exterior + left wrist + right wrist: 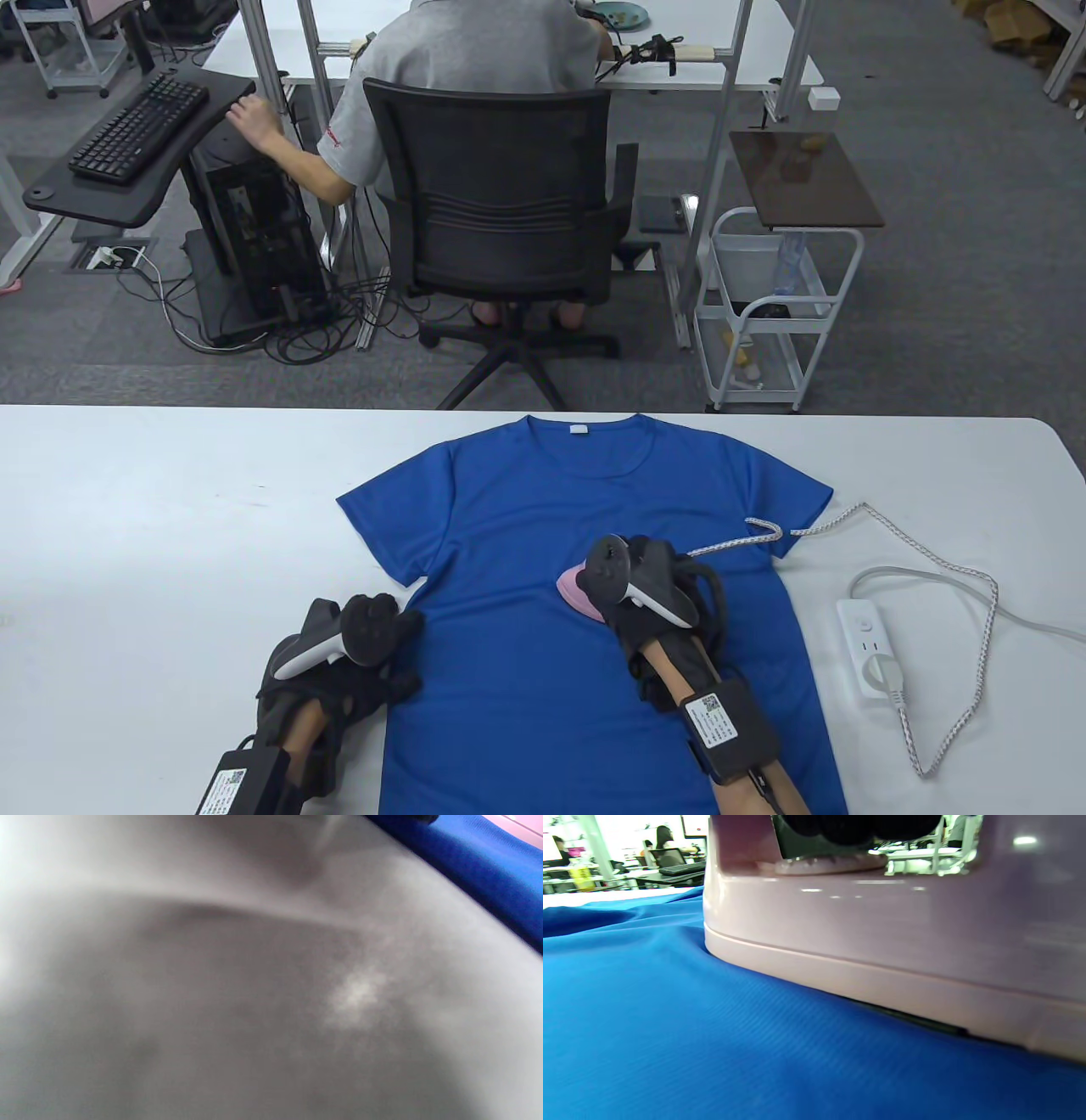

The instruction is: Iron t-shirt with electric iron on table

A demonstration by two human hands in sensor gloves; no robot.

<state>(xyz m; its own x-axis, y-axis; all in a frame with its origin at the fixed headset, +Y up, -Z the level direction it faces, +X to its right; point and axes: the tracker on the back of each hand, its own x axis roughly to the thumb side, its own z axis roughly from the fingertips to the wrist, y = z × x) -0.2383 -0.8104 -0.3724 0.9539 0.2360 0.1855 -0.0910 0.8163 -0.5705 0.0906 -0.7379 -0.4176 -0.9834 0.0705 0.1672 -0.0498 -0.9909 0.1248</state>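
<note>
A blue t-shirt (543,526) lies flat on the white table (170,509), collar at the far side. My right hand (653,586) grips the handle of a pink electric iron (581,590) that rests soleplate-down on the shirt's middle. In the right wrist view the iron's pink body (882,942) sits on the blue cloth (670,1035), with my gloved fingers (857,825) around the handle at the top edge. My left hand (365,645) rests on the shirt's left edge, below the left sleeve. The left wrist view is blurred: grey table (212,1005) and a strip of blue shirt (479,878).
The iron's braided cord (848,518) runs right across the sleeve, loops on the table and plugs into a white power strip (870,649) at the right. Beyond the table's far edge a person sits in a black office chair (501,221), next to a white cart (780,314).
</note>
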